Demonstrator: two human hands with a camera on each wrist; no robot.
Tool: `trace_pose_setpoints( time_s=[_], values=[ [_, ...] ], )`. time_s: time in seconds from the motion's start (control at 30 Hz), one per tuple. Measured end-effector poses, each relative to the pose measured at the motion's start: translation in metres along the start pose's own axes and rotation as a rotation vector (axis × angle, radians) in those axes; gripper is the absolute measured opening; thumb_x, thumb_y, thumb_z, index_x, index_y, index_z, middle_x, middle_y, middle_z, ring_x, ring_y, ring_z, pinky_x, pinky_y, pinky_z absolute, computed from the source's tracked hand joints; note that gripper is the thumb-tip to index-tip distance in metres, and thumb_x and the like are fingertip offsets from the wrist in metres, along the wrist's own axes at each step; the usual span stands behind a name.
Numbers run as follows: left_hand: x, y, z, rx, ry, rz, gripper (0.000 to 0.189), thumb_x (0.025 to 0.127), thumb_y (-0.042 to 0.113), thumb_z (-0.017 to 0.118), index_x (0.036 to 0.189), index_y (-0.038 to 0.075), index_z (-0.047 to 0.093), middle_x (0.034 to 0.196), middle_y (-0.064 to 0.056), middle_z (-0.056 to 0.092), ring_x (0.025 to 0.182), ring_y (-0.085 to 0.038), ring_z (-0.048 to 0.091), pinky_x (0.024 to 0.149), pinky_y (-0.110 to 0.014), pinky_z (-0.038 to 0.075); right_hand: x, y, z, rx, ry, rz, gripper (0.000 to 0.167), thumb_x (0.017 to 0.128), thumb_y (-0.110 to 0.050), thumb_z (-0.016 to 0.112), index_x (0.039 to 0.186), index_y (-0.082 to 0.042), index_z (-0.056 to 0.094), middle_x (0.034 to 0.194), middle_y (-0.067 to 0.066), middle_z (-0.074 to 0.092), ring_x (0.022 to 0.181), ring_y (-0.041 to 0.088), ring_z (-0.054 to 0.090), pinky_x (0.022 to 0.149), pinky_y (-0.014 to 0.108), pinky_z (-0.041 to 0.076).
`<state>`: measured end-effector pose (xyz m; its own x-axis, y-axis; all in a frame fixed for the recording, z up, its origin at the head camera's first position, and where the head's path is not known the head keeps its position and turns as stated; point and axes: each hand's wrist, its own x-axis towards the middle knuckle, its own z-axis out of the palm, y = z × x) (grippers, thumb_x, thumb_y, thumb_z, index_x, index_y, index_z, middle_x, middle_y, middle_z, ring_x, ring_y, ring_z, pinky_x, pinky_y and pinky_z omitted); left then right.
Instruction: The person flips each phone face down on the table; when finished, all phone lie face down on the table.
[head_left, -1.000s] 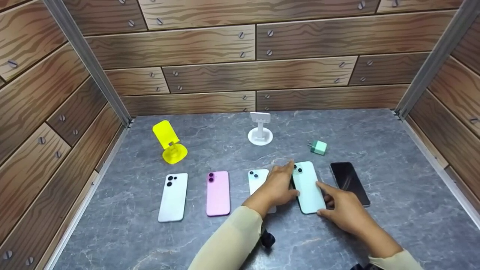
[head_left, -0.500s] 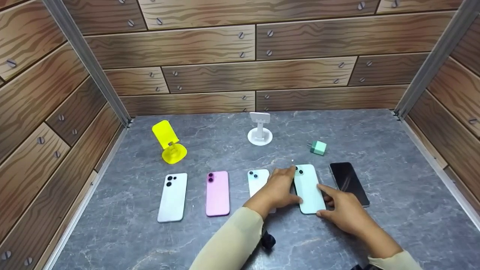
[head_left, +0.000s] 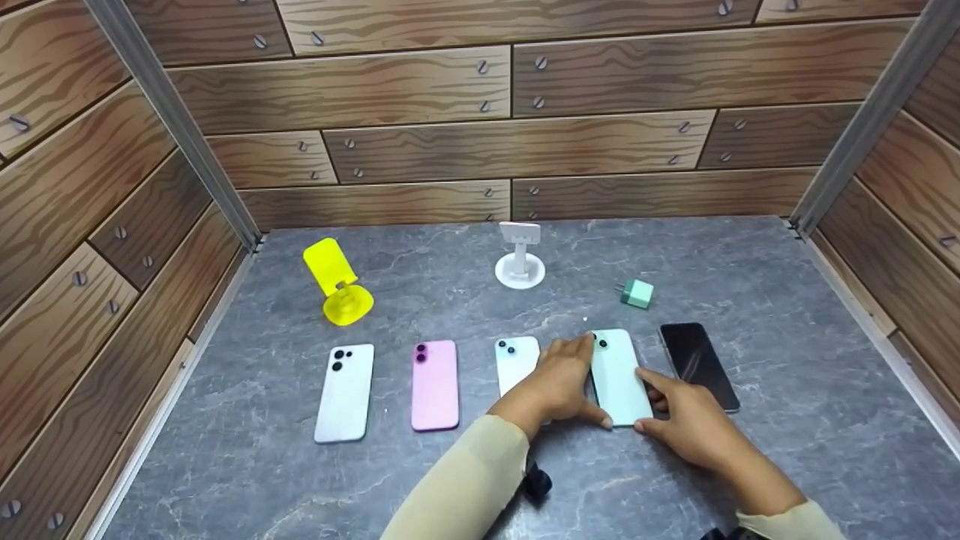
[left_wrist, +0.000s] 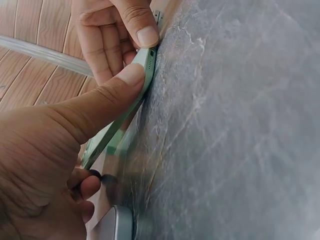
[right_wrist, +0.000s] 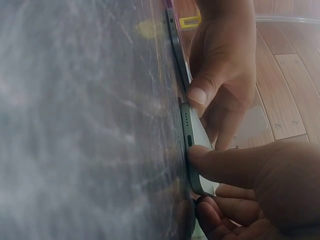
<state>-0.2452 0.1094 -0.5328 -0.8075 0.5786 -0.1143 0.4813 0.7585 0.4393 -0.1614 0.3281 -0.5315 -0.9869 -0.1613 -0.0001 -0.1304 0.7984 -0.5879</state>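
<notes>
A mint-green smartphone (head_left: 621,390) lies back up on the grey table, its camera end pointing away from me. My left hand (head_left: 559,382) holds its left side, fingers at the far corner and thumb at the near one. On the other side my right hand (head_left: 694,420) grips the near right corner, thumb at the bottom edge and index finger along the long side. In the left wrist view both thumbs sit at the port end of the smartphone (left_wrist: 120,120). A pale blue phone (head_left: 514,364) is partly hidden by my left hand.
A black phone (head_left: 697,367) lies screen up beside my right hand. Further left are a pink phone (head_left: 435,386) and a whitish phone (head_left: 345,394). Behind stand a yellow phone stand (head_left: 349,304), a white phone stand (head_left: 520,270) and a green charger plug (head_left: 637,293).
The mint smartphone's far end has shifted slightly toward me and right. My left thumb has slid down to its near left corner. The right hand has barely moved.
</notes>
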Motion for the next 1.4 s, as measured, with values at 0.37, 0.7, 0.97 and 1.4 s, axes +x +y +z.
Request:
trace_pose_setpoints(
  time_s=[0.37,0.7,0.97,1.4],
  values=[
    [0.0014,-0.0007,0.0011,0.038,-0.013,0.005,0.134,0.075,0.065,0.093,0.175,0.011,0.022,0.179,0.001,0.032,0.162,-0.021,0.033,0.135,-0.039,0.027,-0.0002,0.0002,-0.0008,-0.013,-0.009,0.001,0.080,0.086,-0.015,0.093,0.154,0.006,0.056,0.121,0.018,0.078,0.105,0.028,0.077,0.085,0.044,0.064],
    [0.0020,0.0013,0.0004,-0.036,-0.001,0.021,0.133,0.075,0.055,0.099,0.174,0.005,0.024,0.178,-0.004,0.035,0.161,-0.021,0.034,0.132,-0.029,0.031,0.0004,-0.0012,-0.0019,-0.003,-0.018,0.026,0.081,0.087,-0.014,0.093,0.155,0.006,0.055,0.120,0.018,0.077,0.106,0.029,0.077,0.087,0.047,0.064],
    [0.0020,0.0014,0.0004,-0.024,-0.005,0.023,0.134,0.075,0.056,0.098,0.174,0.004,0.023,0.178,-0.006,0.035,0.162,-0.023,0.034,0.132,-0.029,0.031,0.0007,-0.0009,-0.0019,0.007,-0.022,0.033,0.081,0.087,-0.014,0.092,0.155,0.007,0.054,0.121,0.018,0.077,0.106,0.030,0.077,0.088,0.047,0.064],
    [0.0011,0.0028,-0.0001,0.047,-0.023,0.009,0.133,0.076,0.062,0.095,0.173,0.004,0.024,0.178,-0.008,0.035,0.161,-0.023,0.034,0.131,-0.029,0.032,0.0000,0.0003,0.0008,0.001,0.003,0.013,0.080,0.085,-0.014,0.093,0.152,0.009,0.057,0.119,0.017,0.078,0.104,0.027,0.078,0.086,0.043,0.064]
  ],
)
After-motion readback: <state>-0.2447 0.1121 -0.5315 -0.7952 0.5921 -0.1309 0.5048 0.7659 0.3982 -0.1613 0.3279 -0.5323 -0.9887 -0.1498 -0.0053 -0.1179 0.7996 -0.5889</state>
